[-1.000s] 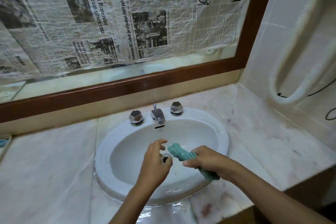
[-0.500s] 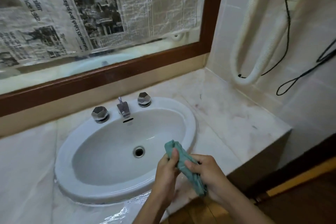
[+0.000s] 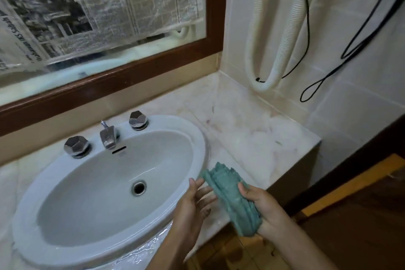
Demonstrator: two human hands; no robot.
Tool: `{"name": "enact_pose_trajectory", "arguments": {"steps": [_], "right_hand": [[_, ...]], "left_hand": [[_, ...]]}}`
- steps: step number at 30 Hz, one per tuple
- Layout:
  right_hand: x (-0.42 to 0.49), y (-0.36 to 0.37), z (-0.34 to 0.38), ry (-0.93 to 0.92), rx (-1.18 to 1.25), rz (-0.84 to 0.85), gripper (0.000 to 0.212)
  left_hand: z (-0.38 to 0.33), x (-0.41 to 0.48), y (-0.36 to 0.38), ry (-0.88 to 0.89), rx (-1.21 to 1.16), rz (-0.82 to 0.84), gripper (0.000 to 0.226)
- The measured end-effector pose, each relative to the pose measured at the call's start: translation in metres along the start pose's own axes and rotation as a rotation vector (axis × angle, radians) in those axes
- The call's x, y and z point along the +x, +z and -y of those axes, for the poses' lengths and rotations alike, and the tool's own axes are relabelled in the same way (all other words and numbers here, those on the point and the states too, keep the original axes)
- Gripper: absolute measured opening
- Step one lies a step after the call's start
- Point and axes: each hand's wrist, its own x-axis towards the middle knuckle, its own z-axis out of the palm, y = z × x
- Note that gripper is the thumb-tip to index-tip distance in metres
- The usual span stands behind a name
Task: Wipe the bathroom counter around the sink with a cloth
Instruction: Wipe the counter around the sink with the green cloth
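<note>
Writing: the newspaper (image 3: 105,13) taped over the mirror (image 3: 213,17) carries print, but it is too blurred for you to read; the sink shows no brand you can make out.
Cloth: you hold the teal cloth (image 3: 232,197) bunched into a long roll, above the counter's front edge, just right of the sink (image 3: 28,226).
Cloth axis: its long axis runs from the upper left, toward the basin rim, down to the lower right at your wrist.
Right hand: your right hand (image 3: 266,210) is wrapped around the roll's lower half, thumb on top.
Left hand: your left hand (image 3: 192,206) is spread, fingers apart, fingertips at the cloth's upper end.
Counter: the marble counter (image 3: 258,136) right of the sink is bare, with faint stains.
Surroundings: the faucet (image 3: 108,136) stands between two knobs; a white ribbed hose (image 3: 260,35) and black cable (image 3: 359,39) hang on the tiled wall.
</note>
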Motion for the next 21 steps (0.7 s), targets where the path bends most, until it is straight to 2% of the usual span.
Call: {"name": "enact_pose_trajectory", "arguments": {"steps": [2, 4, 5, 7, 8, 10, 11, 13, 15, 16, 17, 19, 21], "right_hand": [[0.009, -0.011, 0.025, -0.198, -0.224, -0.246, 0.029], [0.024, -0.026, 0.052, -0.585, -0.7, -0.574, 0.012], [0.032, -0.033, 0.064, -0.82, -0.994, -0.666, 0.008], [0.052, -0.046, 0.079, -1.134, -1.552, -0.764, 0.03], [0.062, -0.053, 0.08, -1.196, -1.719, -0.746, 0.039], [0.082, -0.064, 0.07, -1.176, -1.922, -0.584, 0.043], [0.09, -0.068, 0.061, -1.065, -2.012, -0.443, 0.041], [0.1, -0.074, 0.049, -0.73, -2.113, -0.213, 0.037], [0.094, -0.069, 0.052, -0.461, -2.03, -0.161, 0.035], [0.093, -0.067, 0.055, -0.442, -1.954, -0.182, 0.045], [0.092, -0.065, 0.058, -0.524, -1.931, -0.211, 0.057], [0.096, -0.06, 0.061, -0.703, -2.02, -0.252, 0.065], [0.105, -0.063, 0.057, -0.621, -2.132, -0.162, 0.064]], "left_hand": [[-0.008, 0.007, 0.003, 0.056, 0.118, -0.06, 0.034], [-0.016, 0.016, 0.004, 0.155, 0.275, -0.109, 0.021], [-0.02, 0.021, 0.005, 0.205, 0.342, -0.129, 0.017], [-0.025, 0.033, 0.009, 0.31, 0.461, -0.157, 0.015], [-0.026, 0.039, 0.012, 0.367, 0.525, -0.179, 0.015], [-0.027, 0.055, 0.016, 0.5, 0.696, -0.244, 0.017], [-0.028, 0.062, 0.018, 0.557, 0.797, -0.27, 0.018], [-0.027, 0.078, 0.017, 0.648, 0.96, -0.299, 0.021], [-0.026, 0.094, 0.013, 0.674, 1.101, -0.33, 0.029], [-0.027, 0.102, 0.013, 0.651, 1.176, -0.352, 0.038], [-0.029, 0.109, 0.014, 0.588, 1.249, -0.37, 0.05], [-0.032, 0.122, 0.015, 0.426, 1.344, -0.359, 0.074], [-0.033, 0.131, 0.014, 0.322, 1.341, -0.312, 0.083]]}}
